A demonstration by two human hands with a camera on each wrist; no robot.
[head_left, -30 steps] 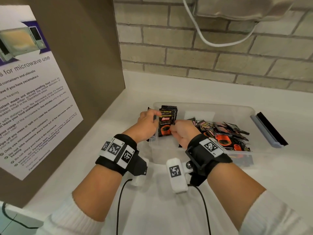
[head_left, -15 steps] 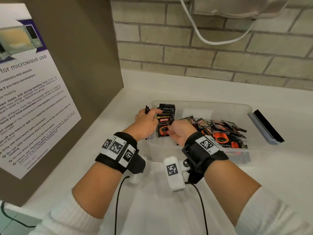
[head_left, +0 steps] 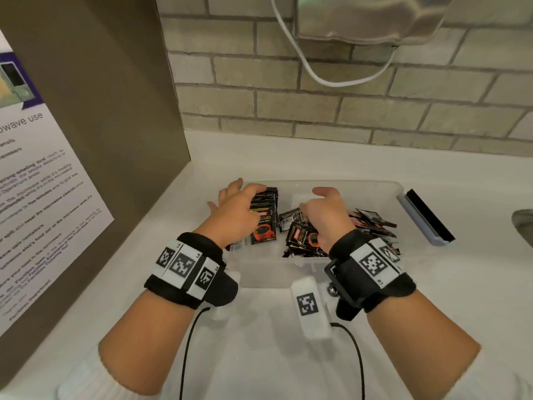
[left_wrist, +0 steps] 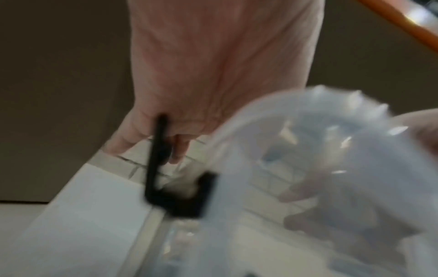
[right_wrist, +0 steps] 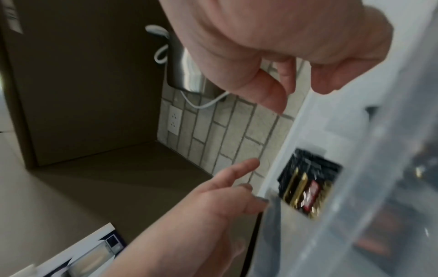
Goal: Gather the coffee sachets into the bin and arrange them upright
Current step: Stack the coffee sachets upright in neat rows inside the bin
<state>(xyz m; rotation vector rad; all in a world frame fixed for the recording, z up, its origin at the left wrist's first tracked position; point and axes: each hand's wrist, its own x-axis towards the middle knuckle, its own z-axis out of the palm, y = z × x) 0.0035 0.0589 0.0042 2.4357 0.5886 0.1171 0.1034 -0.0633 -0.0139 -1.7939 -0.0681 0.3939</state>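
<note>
A clear plastic bin (head_left: 375,186) sits on the white counter. A bundle of black coffee sachets (head_left: 264,223) stands upright at its left end, seen through the wall in the right wrist view (right_wrist: 308,185). Several loose sachets (head_left: 372,223) lie in a heap on the bin's right side. My left hand (head_left: 235,207) is at the bin's left end, its fingers spread straight outside the wall and its thumb resting on the bundle's top. My right hand (head_left: 327,215) hovers over the heap's left edge, its fingers (right_wrist: 272,90) loosely curled and holding nothing.
A brown panel with a microwave notice (head_left: 43,197) walls off the left. A brick wall with a steel dispenser (head_left: 369,15) and white cable lies behind. A grey-blue lid with a black strip (head_left: 424,217) lies right of the bin. A sink edge (head_left: 523,223) shows far right.
Both hands have let go of the upright bundle. My right hand has drawn back to the right over the loose heap, and my left fingers have spread out.
</note>
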